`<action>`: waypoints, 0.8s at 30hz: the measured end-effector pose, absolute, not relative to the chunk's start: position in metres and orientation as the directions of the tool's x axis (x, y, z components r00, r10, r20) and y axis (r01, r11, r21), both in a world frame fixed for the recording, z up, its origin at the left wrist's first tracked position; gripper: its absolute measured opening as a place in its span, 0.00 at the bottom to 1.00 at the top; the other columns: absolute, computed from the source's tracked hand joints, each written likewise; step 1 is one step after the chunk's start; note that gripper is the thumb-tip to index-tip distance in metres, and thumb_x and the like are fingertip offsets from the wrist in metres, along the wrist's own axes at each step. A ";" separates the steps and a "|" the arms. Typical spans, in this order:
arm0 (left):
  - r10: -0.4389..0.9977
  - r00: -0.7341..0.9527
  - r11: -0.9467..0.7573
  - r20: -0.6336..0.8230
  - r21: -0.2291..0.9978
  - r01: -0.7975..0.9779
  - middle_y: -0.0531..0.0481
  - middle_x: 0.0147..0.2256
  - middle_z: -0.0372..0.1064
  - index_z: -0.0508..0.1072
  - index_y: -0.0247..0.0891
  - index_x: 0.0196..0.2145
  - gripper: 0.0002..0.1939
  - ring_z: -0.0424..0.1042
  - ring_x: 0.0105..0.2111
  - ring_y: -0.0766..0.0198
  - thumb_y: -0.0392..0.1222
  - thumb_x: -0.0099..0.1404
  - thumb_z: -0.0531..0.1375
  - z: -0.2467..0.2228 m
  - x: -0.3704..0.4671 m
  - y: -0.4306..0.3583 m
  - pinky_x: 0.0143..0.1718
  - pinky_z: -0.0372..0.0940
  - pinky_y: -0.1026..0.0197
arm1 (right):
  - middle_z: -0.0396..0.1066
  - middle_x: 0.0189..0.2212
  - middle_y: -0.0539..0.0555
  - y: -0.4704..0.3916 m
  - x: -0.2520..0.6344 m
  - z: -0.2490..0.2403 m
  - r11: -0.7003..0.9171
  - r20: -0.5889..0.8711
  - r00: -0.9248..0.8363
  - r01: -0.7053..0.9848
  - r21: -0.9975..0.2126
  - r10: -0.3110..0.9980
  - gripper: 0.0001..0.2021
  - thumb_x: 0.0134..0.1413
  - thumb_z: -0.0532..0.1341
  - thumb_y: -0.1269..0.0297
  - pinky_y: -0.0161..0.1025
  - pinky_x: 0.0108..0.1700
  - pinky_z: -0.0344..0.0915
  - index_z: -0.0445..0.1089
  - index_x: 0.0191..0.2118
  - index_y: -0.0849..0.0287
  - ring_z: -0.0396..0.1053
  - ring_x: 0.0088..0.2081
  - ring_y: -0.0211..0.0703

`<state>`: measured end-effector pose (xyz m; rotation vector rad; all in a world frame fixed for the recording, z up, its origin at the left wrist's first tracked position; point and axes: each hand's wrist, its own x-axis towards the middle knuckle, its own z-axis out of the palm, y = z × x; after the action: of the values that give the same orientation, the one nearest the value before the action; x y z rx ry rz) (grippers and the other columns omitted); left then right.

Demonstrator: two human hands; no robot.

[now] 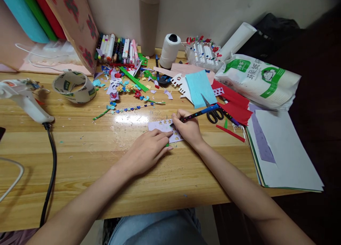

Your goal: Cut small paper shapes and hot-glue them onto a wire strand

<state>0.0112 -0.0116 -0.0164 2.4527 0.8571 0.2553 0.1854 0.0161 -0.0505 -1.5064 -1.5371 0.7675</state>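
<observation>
A small purple paper (157,125) with star and heart holes lies on the wooden table, below the middle of the view. My left hand (150,147) rests on its lower left part, fingers spread and lying flat. In my right hand (188,128) is a dark pen (195,114) with coloured dots and a blue end. Its tip points down at the purple paper, near the holes. The side of my right hand is at the paper's right edge and hides part of it. A bit of green shows beside my left fingers.
Black scissors (214,114) and red paper (234,104) lie to the right, near stacked sheets (290,149). A tape roll (74,87) and a glue gun (28,99) with a black cable are left. Behind are paper scraps, markers (117,49) and a thread spool (169,51).
</observation>
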 end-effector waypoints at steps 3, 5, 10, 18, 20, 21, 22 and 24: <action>0.629 0.778 -0.656 0.009 0.543 0.524 0.47 0.50 0.67 0.69 0.37 0.37 0.15 0.64 0.44 0.58 0.45 0.69 0.45 -0.017 0.011 -0.012 0.45 0.63 0.53 | 0.49 0.15 0.44 0.016 0.186 -0.052 0.109 0.145 0.036 0.489 -0.866 0.989 0.16 0.52 0.54 0.65 0.33 0.24 0.49 0.49 0.18 0.57 0.50 0.20 0.34; 0.627 0.779 -0.659 0.019 0.546 0.517 0.47 0.50 0.67 0.69 0.37 0.38 0.15 0.64 0.44 0.58 0.45 0.69 0.45 -0.017 0.011 -0.012 0.45 0.62 0.53 | 0.49 0.15 0.44 0.016 0.186 -0.052 0.101 0.132 0.033 0.472 -0.876 0.991 0.16 0.52 0.55 0.65 0.33 0.24 0.49 0.49 0.18 0.57 0.50 0.20 0.34; 0.622 0.783 -0.660 0.003 0.539 0.523 0.47 0.50 0.66 0.69 0.37 0.38 0.16 0.63 0.45 0.58 0.45 0.70 0.44 -0.017 0.011 -0.012 0.46 0.62 0.53 | 0.50 0.15 0.44 0.016 0.186 -0.051 0.085 0.129 0.067 0.453 -0.887 0.989 0.16 0.53 0.54 0.64 0.33 0.24 0.50 0.49 0.18 0.57 0.51 0.20 0.34; 0.631 0.775 -0.657 0.029 0.551 0.514 0.47 0.51 0.66 0.69 0.37 0.40 0.16 0.64 0.44 0.58 0.45 0.69 0.45 -0.017 0.011 -0.011 0.45 0.62 0.53 | 0.49 0.15 0.44 0.016 0.187 -0.053 0.092 0.123 0.038 0.452 -0.887 0.992 0.16 0.51 0.55 0.66 0.33 0.23 0.48 0.50 0.17 0.57 0.50 0.19 0.34; 0.626 0.779 -0.660 0.032 0.552 0.509 0.47 0.51 0.66 0.70 0.37 0.39 0.16 0.63 0.45 0.58 0.45 0.69 0.45 -0.017 0.011 -0.011 0.46 0.62 0.52 | 0.49 0.15 0.44 0.016 0.187 -0.053 0.081 0.119 0.056 0.452 -0.888 0.991 0.16 0.52 0.55 0.65 0.33 0.23 0.49 0.50 0.17 0.57 0.50 0.19 0.34; 0.623 0.781 -0.663 0.031 0.551 0.507 0.46 0.51 0.66 0.70 0.37 0.39 0.16 0.63 0.45 0.58 0.45 0.69 0.45 -0.017 0.011 -0.011 0.46 0.62 0.52 | 0.49 0.15 0.44 0.016 0.187 -0.052 0.086 0.124 0.052 0.459 -0.884 0.991 0.16 0.52 0.55 0.65 0.33 0.23 0.49 0.50 0.17 0.57 0.51 0.19 0.34; 0.623 0.782 -0.663 0.030 0.550 0.507 0.46 0.50 0.67 0.70 0.37 0.39 0.16 0.63 0.45 0.58 0.45 0.69 0.45 -0.017 0.011 -0.012 0.46 0.62 0.52 | 0.49 0.15 0.44 0.016 0.187 -0.052 0.097 0.130 0.039 0.468 -0.878 0.991 0.16 0.52 0.55 0.66 0.33 0.23 0.49 0.50 0.17 0.57 0.50 0.19 0.34; 0.627 0.778 -0.659 0.023 0.547 0.516 0.47 0.50 0.67 0.69 0.37 0.40 0.16 0.64 0.44 0.58 0.45 0.69 0.45 -0.017 0.011 -0.012 0.45 0.62 0.53 | 0.49 0.15 0.44 0.015 0.187 -0.052 0.117 0.138 0.009 0.478 -0.870 0.990 0.16 0.51 0.55 0.66 0.33 0.24 0.48 0.50 0.17 0.58 0.50 0.20 0.34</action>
<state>0.0114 -0.0117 -0.0169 2.4438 0.8529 0.2841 0.1866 0.0154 -0.0522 -1.4747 -1.5869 0.7993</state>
